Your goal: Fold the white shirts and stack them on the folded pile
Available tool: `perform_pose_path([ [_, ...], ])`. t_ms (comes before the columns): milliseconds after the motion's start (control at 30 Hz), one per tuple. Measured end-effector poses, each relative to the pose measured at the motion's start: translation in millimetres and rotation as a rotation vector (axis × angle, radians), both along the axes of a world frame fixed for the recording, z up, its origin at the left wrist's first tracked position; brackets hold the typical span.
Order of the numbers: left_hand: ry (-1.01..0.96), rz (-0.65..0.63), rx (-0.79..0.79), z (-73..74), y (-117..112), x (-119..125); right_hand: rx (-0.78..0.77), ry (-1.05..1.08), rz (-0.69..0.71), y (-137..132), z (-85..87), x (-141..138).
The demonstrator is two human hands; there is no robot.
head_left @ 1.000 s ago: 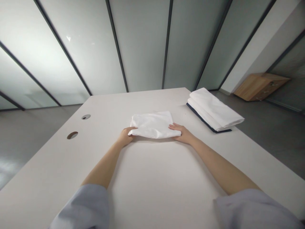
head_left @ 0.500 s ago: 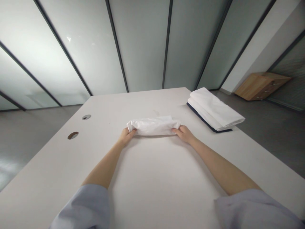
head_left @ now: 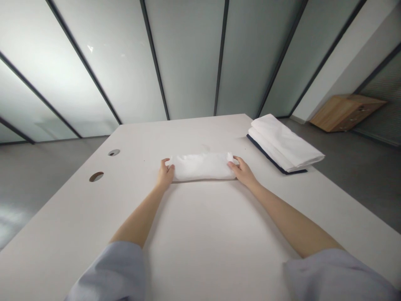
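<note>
A white cloth [head_left: 203,166], folded into a narrow strip, lies flat on the white table [head_left: 200,234] in the middle. My left hand [head_left: 165,174] rests against its left end, fingers spread and thumb on the cloth's edge. My right hand [head_left: 242,171] presses the right end, fingers on the cloth. Both arms stretch forward over the table.
A stack of folded white cloths with a dark one beneath [head_left: 283,144] sits at the table's far right. Two round cable holes [head_left: 96,176] are near the left edge. A wooden cabinet [head_left: 344,112] stands on the floor at the right, frosted glass walls behind.
The near edge of the cloth was lifted and folded away from me, halving its depth. Both hands moved forward with it and now lie at its ends.
</note>
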State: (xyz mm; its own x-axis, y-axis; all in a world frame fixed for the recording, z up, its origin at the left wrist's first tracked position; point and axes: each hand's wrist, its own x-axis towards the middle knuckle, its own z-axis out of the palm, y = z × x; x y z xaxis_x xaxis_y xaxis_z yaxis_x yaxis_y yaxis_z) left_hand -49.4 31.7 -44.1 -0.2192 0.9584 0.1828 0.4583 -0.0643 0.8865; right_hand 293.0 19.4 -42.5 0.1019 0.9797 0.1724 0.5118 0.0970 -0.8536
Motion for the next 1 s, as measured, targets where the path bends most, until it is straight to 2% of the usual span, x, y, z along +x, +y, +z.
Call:
perform_pose_path([
  [167, 0.035, -0.081, 0.064, 0.9, -3.2, -2.8, 0.106, -0.082, 0.116, -0.7, -5.3, 4.0],
  [433, 0.514, -0.083, 0.093, 9.1, -5.5, -3.1, 0.269, -0.42, 0.16, 9.3, -15.3, 11.5],
  [567, 0.726, -0.073, 0.227, 12.9, -11.6, -1.2, 0.332, -0.508, 0.22, 10.1, -21.0, 14.0],
  [667, 0.838, -0.228, 0.304, 14.3, -15.4, 0.8, 0.315, -0.557, 0.336, 9.7, -22.4, 12.4],
  [767, 0.892, -0.387, 0.251, 13.8, -18.4, 4.3, 0.234, -0.617, 0.387, 9.9, -21.8, 10.8],
  [867, 0.929, -0.387, 0.183, 12.4, -22.6, 10.8, 0.172, -0.653, 0.381, 9.7, -19.9, 10.7],
  [1000, 0.995, -0.288, 0.111, 12.0, -29.0, 21.3, 0.142, -0.653, 0.367, 7.1, -16.8, 9.6],
])
